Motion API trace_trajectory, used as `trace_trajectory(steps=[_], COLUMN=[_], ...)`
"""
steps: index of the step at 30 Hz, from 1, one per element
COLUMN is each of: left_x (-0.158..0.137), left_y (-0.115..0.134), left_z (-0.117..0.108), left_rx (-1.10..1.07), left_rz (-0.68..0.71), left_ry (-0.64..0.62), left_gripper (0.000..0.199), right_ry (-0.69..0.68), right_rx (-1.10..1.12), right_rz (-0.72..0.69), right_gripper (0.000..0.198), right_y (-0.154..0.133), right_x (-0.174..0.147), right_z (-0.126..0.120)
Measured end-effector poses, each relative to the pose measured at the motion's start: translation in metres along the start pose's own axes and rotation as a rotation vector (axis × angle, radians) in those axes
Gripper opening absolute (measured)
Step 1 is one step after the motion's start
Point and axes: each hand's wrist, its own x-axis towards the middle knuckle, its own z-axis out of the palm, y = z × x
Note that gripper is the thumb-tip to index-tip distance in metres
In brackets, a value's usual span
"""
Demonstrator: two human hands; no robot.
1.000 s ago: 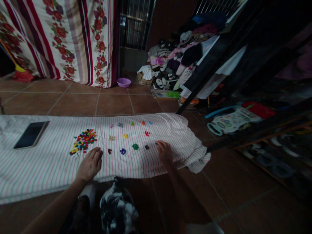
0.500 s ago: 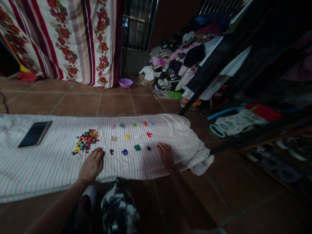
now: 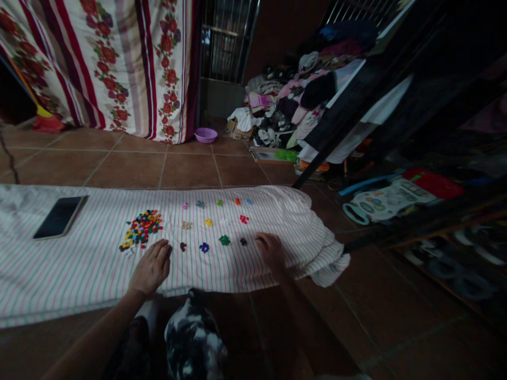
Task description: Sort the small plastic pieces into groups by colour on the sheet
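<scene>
A mixed pile of small coloured pieces [image 3: 143,228], perhaps beads or tiny bricks, lies on a striped cloth [image 3: 99,279]. My left hand [image 3: 152,268] rests flat on the cloth just below and right of this pile, fingers stretched out close together. To its right, single-colour groups sit in rows, among them brown pieces [image 3: 182,246], blue pieces [image 3: 204,247], green pieces [image 3: 224,240], yellow pieces [image 3: 208,222] and red pieces [image 3: 244,219]. My right hand [image 3: 271,249] is beside the black pieces [image 3: 243,241], fingers curled in; whatever they hold is too small to make out.
A phone [image 3: 60,217] lies on the cloth at the left. Beyond, on the tiled floor [image 3: 186,166], are a purple basin [image 3: 206,135] and a heap of clothes [image 3: 293,100]. A dark slanted post [image 3: 317,164] and a toy panel [image 3: 396,196] stand to the right.
The whole view has shifted slightly, so everything appears a little farther right. My right hand's fingers have moved slightly; my left hand rests at the same place on the cloth.
</scene>
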Motion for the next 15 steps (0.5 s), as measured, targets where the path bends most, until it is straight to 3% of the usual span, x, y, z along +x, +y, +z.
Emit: trace_trajectory(steps=[15], left_x=[-0.0004], left_y=[0.0007], left_z=[0.0001], left_rx=[-0.008], left_rz=[-0.006], left_ry=[-0.001], left_gripper=[0.025], right_ry=[0.052], right_rx=[0.045], right_rz=[0.006], right_gripper=[0.033], right_y=[0.0074], right_x=[-0.0002], right_z=[0.0074])
